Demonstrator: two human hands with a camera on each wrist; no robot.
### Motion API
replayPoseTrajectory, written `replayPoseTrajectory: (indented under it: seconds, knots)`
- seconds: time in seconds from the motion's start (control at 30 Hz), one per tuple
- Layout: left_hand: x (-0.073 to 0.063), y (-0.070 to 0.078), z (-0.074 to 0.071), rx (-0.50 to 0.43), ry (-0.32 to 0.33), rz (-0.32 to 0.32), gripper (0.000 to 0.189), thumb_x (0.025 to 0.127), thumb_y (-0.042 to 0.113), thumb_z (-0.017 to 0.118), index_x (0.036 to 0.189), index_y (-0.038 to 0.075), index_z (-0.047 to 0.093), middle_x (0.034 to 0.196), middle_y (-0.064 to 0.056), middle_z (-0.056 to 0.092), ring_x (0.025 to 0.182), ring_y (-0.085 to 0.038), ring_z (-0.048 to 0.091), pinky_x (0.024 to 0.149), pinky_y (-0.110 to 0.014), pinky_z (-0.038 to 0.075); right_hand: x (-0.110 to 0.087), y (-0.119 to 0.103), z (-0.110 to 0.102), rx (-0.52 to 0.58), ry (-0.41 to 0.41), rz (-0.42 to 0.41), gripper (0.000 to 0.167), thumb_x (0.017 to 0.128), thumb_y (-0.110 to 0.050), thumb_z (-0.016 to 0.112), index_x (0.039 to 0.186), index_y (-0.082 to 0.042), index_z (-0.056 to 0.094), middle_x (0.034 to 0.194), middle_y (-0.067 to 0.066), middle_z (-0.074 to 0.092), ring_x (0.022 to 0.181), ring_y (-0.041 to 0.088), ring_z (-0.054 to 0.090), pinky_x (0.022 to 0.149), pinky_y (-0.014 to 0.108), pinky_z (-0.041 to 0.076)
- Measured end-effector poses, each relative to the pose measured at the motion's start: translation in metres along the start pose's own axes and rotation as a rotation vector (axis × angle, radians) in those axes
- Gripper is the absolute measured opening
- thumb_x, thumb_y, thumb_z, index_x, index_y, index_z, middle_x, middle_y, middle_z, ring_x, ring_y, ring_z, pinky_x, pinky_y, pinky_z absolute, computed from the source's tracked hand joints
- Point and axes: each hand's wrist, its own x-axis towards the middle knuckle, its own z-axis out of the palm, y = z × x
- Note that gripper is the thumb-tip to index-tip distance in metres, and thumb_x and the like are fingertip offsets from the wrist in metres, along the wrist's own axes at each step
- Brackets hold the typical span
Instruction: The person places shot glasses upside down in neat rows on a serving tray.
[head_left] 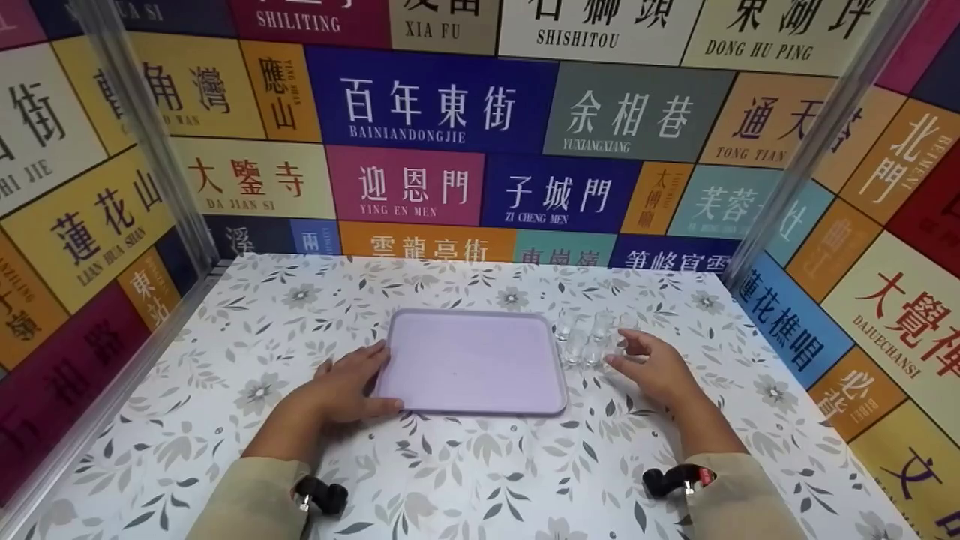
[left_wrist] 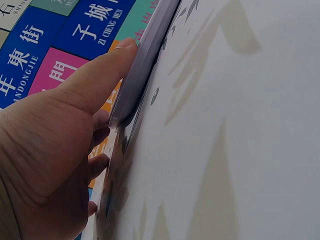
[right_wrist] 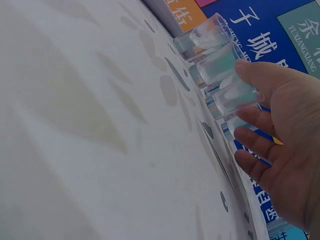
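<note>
A pale purple rectangular tray (head_left: 472, 364) lies flat on the table. My left hand (head_left: 341, 390) rests against its left side, the thumb along the front left corner and the fingers spread by the left edge. In the left wrist view the thumb (left_wrist: 100, 75) lies along the tray's rim (left_wrist: 145, 60). Several small clear glasses (head_left: 574, 351) stand in a cluster just right of the tray. My right hand (head_left: 656, 367) is at their right side, fingers loosely bent and apart. The thumb tip (right_wrist: 245, 70) appears close to one glass (right_wrist: 220, 65); whether it touches cannot be told.
The table (head_left: 480, 480) has a white covering with grey leaves and flowers. Behind it and at both sides rise walls of coloured sign panels (head_left: 435, 101). Clear vertical strips (head_left: 150, 127) mark the corners. A dark wrist device (head_left: 322, 495) sits at each sleeve.
</note>
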Motion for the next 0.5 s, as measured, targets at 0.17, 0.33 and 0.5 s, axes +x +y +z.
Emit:
replayPoseTrajectory:
  seconds: [0.17, 0.33, 0.5]
  knots:
    - [0.000, 0.000, 0.001, -0.014, -0.002, 0.003, 0.115, 0.085, 0.080, 0.071, 0.173, 0.024, 0.022, 0.183, 0.000, 0.012, 0.169, -0.038, 0.011, 0.131, -0.076, -0.001, 0.000, 0.005, 0.003, -0.032, -0.022, -0.014, 0.071, 0.098, -0.050, 0.076, 0.154, -0.012, 0.057, 0.133, 0.016, 0.072, 0.134, 0.039, 0.064, 0.118, 0.058, 0.048]
    - [0.001, 0.000, 0.001, -0.019, -0.007, -0.008, 0.114, 0.085, 0.079, 0.071, 0.173, 0.024, 0.023, 0.183, 0.001, 0.012, 0.170, -0.037, 0.010, 0.131, -0.076, -0.001, 0.002, 0.009, 0.007, -0.053, -0.018, -0.041, 0.060, 0.099, -0.040, 0.077, 0.149, -0.011, 0.062, 0.127, 0.013, 0.074, 0.127, 0.036, 0.068, 0.114, 0.056, 0.051]
    - [0.001, -0.001, 0.002, -0.011, -0.004, -0.008, 0.114, 0.085, 0.079, 0.071, 0.173, 0.025, 0.023, 0.183, 0.002, 0.012, 0.170, -0.036, 0.011, 0.132, -0.075, -0.001, 0.004, 0.010, 0.011, -0.074, 0.001, -0.042, 0.055, 0.099, -0.036, 0.077, 0.146, -0.011, 0.064, 0.127, 0.015, 0.073, 0.125, 0.036, 0.067, 0.113, 0.056, 0.050]
